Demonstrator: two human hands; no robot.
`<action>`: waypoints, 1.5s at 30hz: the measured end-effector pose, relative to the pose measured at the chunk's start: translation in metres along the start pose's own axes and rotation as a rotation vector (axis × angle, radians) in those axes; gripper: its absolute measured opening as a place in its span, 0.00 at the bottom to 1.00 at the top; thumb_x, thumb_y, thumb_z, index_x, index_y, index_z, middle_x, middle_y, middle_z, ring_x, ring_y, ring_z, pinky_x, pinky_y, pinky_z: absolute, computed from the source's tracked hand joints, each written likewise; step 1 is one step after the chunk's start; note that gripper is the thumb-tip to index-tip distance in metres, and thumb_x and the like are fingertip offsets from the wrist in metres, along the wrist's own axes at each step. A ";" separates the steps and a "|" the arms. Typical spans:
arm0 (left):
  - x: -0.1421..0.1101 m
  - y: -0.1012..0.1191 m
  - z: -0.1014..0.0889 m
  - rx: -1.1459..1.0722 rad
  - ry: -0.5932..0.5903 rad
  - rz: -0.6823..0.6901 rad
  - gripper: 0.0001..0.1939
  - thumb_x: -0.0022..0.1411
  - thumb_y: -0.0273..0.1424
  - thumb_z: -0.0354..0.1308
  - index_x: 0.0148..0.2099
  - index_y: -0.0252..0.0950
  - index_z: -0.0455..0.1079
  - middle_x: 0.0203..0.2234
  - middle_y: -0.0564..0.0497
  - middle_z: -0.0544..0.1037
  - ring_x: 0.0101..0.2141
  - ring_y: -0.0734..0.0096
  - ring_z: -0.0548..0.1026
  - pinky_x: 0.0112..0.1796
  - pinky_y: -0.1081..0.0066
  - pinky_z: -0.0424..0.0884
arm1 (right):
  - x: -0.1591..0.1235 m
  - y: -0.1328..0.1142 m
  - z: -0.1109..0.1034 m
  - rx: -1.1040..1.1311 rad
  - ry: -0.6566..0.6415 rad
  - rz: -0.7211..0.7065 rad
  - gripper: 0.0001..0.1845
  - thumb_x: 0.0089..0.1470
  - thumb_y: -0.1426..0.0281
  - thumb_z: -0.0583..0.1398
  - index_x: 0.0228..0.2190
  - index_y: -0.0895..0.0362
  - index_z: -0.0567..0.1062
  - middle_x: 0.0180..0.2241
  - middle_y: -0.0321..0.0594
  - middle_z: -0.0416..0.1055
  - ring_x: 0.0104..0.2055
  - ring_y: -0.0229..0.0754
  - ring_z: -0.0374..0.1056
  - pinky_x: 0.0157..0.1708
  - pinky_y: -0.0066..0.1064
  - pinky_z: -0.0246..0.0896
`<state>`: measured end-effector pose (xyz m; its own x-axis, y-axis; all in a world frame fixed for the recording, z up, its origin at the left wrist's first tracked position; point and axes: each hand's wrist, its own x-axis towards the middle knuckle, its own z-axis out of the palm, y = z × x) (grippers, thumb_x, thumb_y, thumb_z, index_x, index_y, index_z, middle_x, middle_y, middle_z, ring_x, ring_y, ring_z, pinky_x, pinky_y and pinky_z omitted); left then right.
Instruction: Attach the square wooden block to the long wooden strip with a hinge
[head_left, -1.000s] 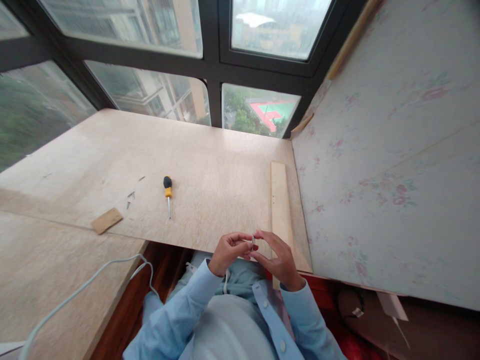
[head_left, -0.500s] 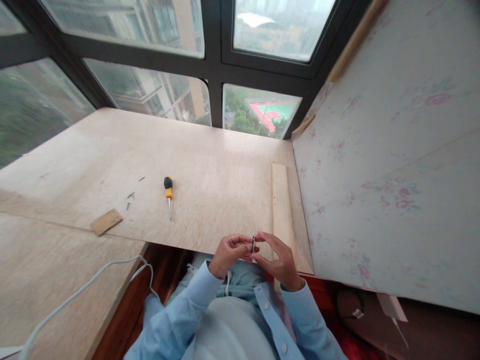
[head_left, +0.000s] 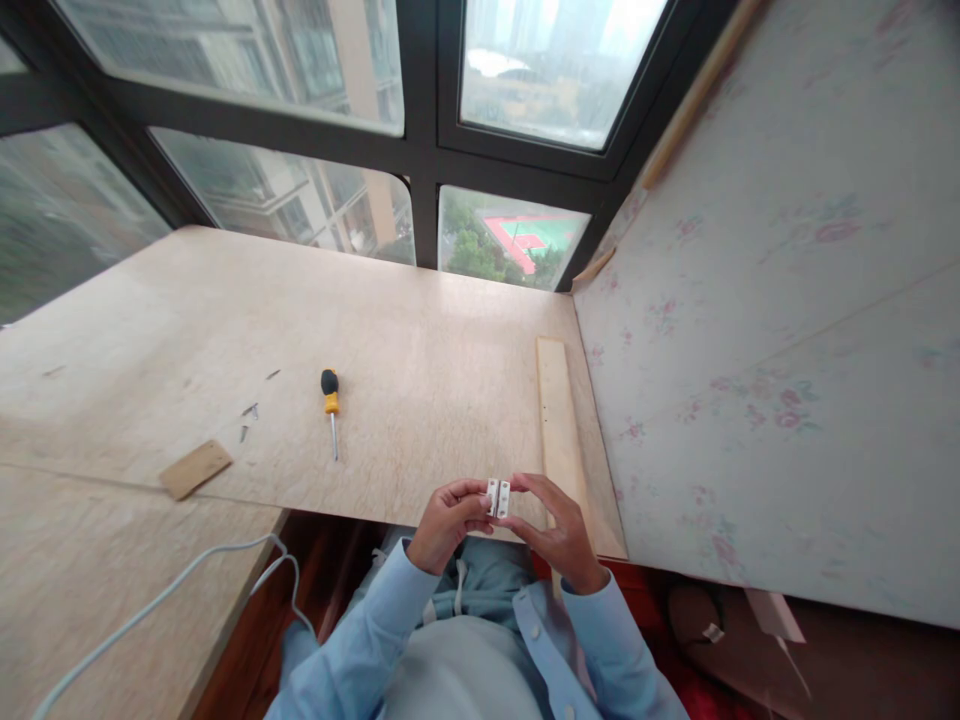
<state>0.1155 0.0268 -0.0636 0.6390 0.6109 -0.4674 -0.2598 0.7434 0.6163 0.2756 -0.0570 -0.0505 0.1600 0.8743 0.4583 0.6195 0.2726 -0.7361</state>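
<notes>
Between my two hands is a small silvery hinge (head_left: 499,498), its two leaves spread with screw holes showing. My left hand (head_left: 451,522) pinches its left leaf between thumb and fingers. At the other leaf, the thumb and fingertips of my right hand (head_left: 556,528) grip the top and bottom ends. Both hands are above the front edge of the pale tabletop (head_left: 420,400), close to my lap. Beyond them to the left lies a screwdriver (head_left: 331,405) with a black and yellow handle, its shaft towards me. Several small screws (head_left: 249,412) are scattered left of it.
A long pale wooden board (head_left: 556,410) lies along the right side, by the flowered wall (head_left: 750,380). At the left are a small brown wooden piece (head_left: 196,469) and a white cable (head_left: 161,595) that hangs over the table edge. Dark-framed windows (head_left: 424,140) border the far side.
The hinge, seen edge-on before, now has its leaves turned towards me and opened out. Both hands still hold it. The whole view has tilted slightly.
</notes>
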 end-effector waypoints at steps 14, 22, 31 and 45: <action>-0.002 0.005 -0.018 0.078 -0.138 0.045 0.18 0.47 0.38 0.71 0.38 0.31 0.78 0.27 0.47 0.79 0.25 0.75 0.73 0.28 0.75 0.68 | 0.006 -0.005 0.011 -0.128 -0.102 -0.103 0.26 0.53 0.66 0.65 0.53 0.53 0.70 0.45 0.46 0.76 0.47 0.47 0.72 0.45 0.40 0.72; -0.009 0.013 -0.025 0.074 -0.100 0.068 0.20 0.47 0.41 0.71 0.38 0.31 0.78 0.27 0.46 0.78 0.26 0.74 0.73 0.29 0.74 0.68 | 0.017 -0.009 0.025 -0.118 -0.101 -0.153 0.25 0.54 0.66 0.65 0.53 0.52 0.69 0.45 0.45 0.76 0.47 0.46 0.72 0.45 0.40 0.72; -0.014 0.019 -0.031 0.041 -0.062 0.066 0.22 0.47 0.44 0.70 0.37 0.30 0.77 0.26 0.46 0.78 0.26 0.73 0.74 0.29 0.74 0.69 | 0.022 -0.019 0.030 -0.120 -0.093 -0.173 0.24 0.54 0.64 0.64 0.52 0.53 0.70 0.44 0.46 0.76 0.46 0.46 0.73 0.44 0.39 0.73; -0.010 0.017 -0.031 0.035 -0.011 0.117 0.20 0.42 0.36 0.74 0.34 0.30 0.74 0.23 0.49 0.77 0.22 0.76 0.73 0.26 0.76 0.66 | 0.022 -0.018 0.030 -0.139 -0.079 -0.167 0.23 0.54 0.65 0.64 0.52 0.52 0.70 0.44 0.45 0.76 0.46 0.47 0.73 0.44 0.40 0.73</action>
<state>0.0825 0.0414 -0.0678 0.6142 0.6895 -0.3839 -0.3075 0.6571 0.6882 0.2451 -0.0307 -0.0424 -0.0114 0.8519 0.5235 0.7331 0.3632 -0.5751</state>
